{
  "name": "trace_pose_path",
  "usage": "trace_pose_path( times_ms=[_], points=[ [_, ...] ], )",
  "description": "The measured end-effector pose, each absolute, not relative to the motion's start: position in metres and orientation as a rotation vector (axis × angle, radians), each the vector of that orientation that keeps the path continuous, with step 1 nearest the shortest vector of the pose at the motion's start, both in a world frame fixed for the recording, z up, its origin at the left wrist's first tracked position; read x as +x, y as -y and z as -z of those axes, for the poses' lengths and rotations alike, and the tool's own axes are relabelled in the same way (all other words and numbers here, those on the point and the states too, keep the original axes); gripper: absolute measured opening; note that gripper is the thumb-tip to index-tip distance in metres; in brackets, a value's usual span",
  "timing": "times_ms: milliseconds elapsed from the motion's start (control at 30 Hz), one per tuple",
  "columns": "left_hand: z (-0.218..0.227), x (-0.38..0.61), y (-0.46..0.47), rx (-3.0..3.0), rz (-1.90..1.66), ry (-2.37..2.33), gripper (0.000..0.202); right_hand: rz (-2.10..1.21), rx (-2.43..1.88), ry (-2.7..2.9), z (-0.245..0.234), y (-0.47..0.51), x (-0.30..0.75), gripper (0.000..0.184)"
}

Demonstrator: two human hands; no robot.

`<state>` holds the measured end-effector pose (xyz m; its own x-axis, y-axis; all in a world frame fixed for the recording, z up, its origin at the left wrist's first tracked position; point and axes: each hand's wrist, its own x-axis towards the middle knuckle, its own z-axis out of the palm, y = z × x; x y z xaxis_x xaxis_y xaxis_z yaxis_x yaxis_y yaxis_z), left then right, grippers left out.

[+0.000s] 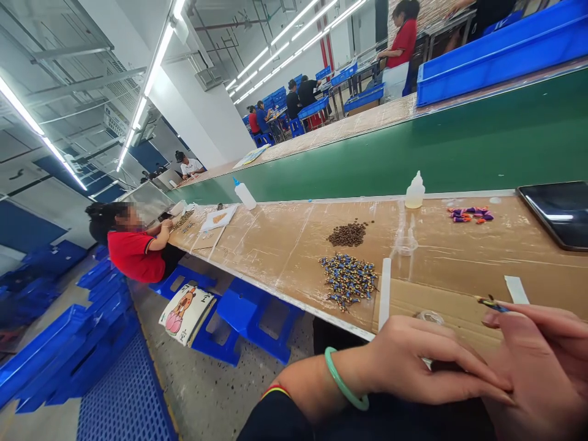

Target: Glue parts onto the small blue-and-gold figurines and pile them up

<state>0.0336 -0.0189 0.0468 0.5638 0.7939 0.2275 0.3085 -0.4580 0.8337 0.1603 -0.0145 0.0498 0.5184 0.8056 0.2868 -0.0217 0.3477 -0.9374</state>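
Observation:
My left hand (427,361), with a pale green bangle (343,380) at its wrist, reaches across at the lower right. Its thumb and fingertips come together against my right hand; anything between them is too small or hidden to make out. My right hand (542,361) pinches a small dark, blue and yellow piece (491,303) between thumb and finger. To the left of my hands lies a pile of small blue and gold pieces (348,278). Just behind it is a heap of small brown discs (349,233). Purple and orange pieces (471,214) lie farther back.
A dropper bottle (415,192) stands on the cardboard-covered table (275,245), near a dark tablet (558,214). A blue-capped bottle (245,194) leans at the back. Behind runs a green belt (459,141). One co-worker in red (135,251) sits left; blue stools (257,312) stand below.

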Motion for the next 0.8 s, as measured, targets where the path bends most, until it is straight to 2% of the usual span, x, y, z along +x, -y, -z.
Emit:
trace_pose_path(
  times_ms=[133,233,300,567,800],
  points=[
    [-0.057,0.028,0.012,2.031,-0.938,-0.709,0.035,-0.724,-1.080,0.828,-0.055,0.017,0.158,0.048],
    [-0.065,0.030,0.011,1.972,-1.112,-0.716,0.036,-0.875,-0.975,0.808,-0.060,0.017,0.155,0.047],
    [-0.068,0.031,0.009,1.966,-1.158,-0.690,0.038,-0.840,-0.958,0.821,-0.062,0.013,0.153,0.048],
    [-0.067,0.034,0.009,2.219,-1.422,-0.509,0.033,-0.858,-0.910,0.807,-0.060,0.001,0.147,0.056],
    [-0.069,0.022,0.007,2.249,-1.290,-0.531,0.021,-0.943,-0.884,0.808,-0.055,0.002,0.142,0.054]
  ],
)
